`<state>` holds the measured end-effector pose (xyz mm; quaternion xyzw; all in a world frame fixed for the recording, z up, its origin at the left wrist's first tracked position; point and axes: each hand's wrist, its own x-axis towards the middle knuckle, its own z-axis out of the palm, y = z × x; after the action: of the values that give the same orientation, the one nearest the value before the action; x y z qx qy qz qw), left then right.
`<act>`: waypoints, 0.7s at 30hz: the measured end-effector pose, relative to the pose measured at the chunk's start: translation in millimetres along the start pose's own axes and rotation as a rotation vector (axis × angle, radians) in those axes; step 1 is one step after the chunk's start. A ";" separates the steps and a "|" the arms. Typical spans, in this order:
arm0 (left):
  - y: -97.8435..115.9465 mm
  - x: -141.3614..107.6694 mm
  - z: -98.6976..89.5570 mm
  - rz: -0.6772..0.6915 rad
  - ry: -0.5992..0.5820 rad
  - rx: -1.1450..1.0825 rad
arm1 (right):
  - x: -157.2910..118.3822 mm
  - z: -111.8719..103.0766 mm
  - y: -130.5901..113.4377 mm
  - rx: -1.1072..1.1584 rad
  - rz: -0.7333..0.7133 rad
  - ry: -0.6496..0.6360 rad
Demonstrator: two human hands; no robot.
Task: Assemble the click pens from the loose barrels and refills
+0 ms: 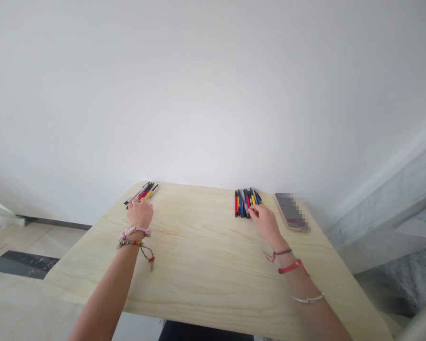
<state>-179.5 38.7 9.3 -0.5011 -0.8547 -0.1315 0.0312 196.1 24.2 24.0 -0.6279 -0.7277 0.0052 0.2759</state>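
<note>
At the table's far left corner, my left hand (pixel 141 213) rests over the near ends of a small group of pens (pixel 149 190). Those pens are black, red, yellow and white and lie slanted. Its fingers curl down out of sight, so I cannot make out their grip. To the right, a row of several pens (pixel 242 202) lies side by side, in red, yellow, blue, black and grey. My right hand (pixel 265 221) is at the right, near end of this row, thumb and fingertips pinched together at a pen. That pen is mostly hidden by the fingers.
A phone-like dark flat device (pixel 291 213), partly pixelated, lies right of the pen row. The pale wooden table (pixel 195 251) has rounded corners and stands against a white wall (pixel 213 94). Tiled floor (pixel 28 298) shows at left, a grey marbled panel (pixel 383 213) at right.
</note>
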 end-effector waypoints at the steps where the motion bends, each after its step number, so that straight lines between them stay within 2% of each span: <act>1: -0.7 2.5 3.1 0.013 -0.009 0.012 | -3.2 0.2 -0.8 0.084 -0.036 -0.008; 3: 0.0 6.8 9.3 0.029 -0.021 0.036 | -8.9 0.6 -2.7 0.194 -0.086 -0.012; 7: 4.2 11.0 17.5 0.015 -0.045 0.055 | -17.0 0.5 -5.9 0.255 -0.141 0.005; 13: 7.3 6.2 12.9 0.026 -0.086 0.069 | -22.8 1.8 -7.5 0.243 -0.167 -0.014; 16: 16.5 -2.8 6.0 0.177 -0.177 0.034 | -24.6 5.4 -8.4 0.238 -0.174 -0.033; 19: 35.1 -17.8 2.3 0.390 -0.300 -0.059 | -26.4 9.4 -10.4 0.247 -0.197 -0.060; 21: 49.5 -29.6 3.2 0.475 -0.348 -0.098 | -27.7 11.1 -12.3 0.232 -0.217 -0.097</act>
<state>-121.8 37.4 10.3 -0.7032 -0.6985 -0.0739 -0.1101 182.0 0.0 8.0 -0.5088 -0.7982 0.0897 0.3097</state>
